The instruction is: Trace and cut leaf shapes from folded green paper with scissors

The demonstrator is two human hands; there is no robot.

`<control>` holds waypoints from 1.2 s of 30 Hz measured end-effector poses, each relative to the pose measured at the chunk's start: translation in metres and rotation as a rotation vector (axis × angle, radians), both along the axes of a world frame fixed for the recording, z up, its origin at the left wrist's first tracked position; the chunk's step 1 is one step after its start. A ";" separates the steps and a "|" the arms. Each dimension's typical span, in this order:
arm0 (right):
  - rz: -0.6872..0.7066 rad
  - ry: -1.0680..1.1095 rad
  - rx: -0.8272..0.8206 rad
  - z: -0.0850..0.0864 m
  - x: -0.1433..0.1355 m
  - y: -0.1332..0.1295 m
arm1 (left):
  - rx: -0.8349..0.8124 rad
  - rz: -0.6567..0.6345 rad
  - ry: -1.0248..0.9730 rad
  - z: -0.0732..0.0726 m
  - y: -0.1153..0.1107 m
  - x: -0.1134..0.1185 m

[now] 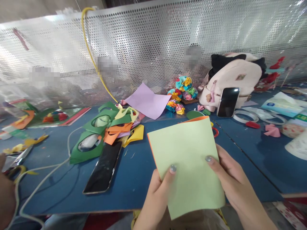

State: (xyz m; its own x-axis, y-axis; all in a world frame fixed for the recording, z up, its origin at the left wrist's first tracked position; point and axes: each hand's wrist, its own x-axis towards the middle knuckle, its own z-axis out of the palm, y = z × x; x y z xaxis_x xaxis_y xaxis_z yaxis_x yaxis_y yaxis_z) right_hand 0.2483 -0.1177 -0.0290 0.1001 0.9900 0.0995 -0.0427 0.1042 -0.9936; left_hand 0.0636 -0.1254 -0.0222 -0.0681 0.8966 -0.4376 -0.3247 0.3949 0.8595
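A light green sheet of paper [189,159] is held up over the table's near edge, with an orange sheet [199,119] showing behind it along the top and left edges. My left hand [161,185] grips the lower left side, its thumb lying on the front. On the right side my right hand [227,172] does the same, fingers hidden behind the paper. Whether the sheets are folded or merely stacked I cannot tell. Left of them lies a dark phone [104,169], touching a heap of cut paper scraps [120,127] in green, orange and yellow.
A purple sheet [148,101] and colourful paper flowers [183,83] lie near the perforated metal screen [144,41]. A second phone [227,102] leans on a pale backpack [232,80]. White cable [45,172] crosses the left side, near another person's hand [6,191]. Tape rolls [246,116] sit right.
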 end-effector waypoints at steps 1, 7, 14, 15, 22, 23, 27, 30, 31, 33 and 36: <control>-0.011 0.004 -0.019 0.001 0.000 0.000 | 0.026 0.002 0.037 0.001 0.000 0.000; 0.043 -0.014 -0.062 0.004 0.023 0.009 | 0.180 0.096 0.101 0.002 0.001 -0.006; -0.025 0.028 -0.002 0.010 0.031 0.015 | 0.198 0.268 0.145 0.000 0.002 -0.023; -0.012 0.038 0.007 0.011 0.026 0.013 | 0.214 0.264 0.141 0.000 0.002 -0.024; 0.047 -0.127 0.096 0.011 0.011 0.016 | 0.273 0.156 0.217 -0.014 0.001 -0.032; 0.028 -0.143 0.124 0.010 0.012 0.018 | 0.288 0.135 0.227 -0.015 0.002 -0.034; 0.047 -0.128 0.120 0.011 0.015 0.028 | 0.275 0.156 0.229 -0.008 0.009 -0.032; 0.138 -0.144 0.042 0.011 0.014 0.031 | 0.245 0.216 0.184 0.003 0.012 -0.025; 0.151 -0.162 0.034 0.011 0.013 0.031 | 0.240 0.216 0.169 0.006 0.013 -0.023; 0.115 -0.211 0.056 0.010 0.012 0.031 | 0.238 0.208 0.159 0.008 0.014 -0.021; 0.031 -0.256 0.099 0.007 0.011 0.030 | 0.260 0.226 0.158 0.005 0.018 -0.023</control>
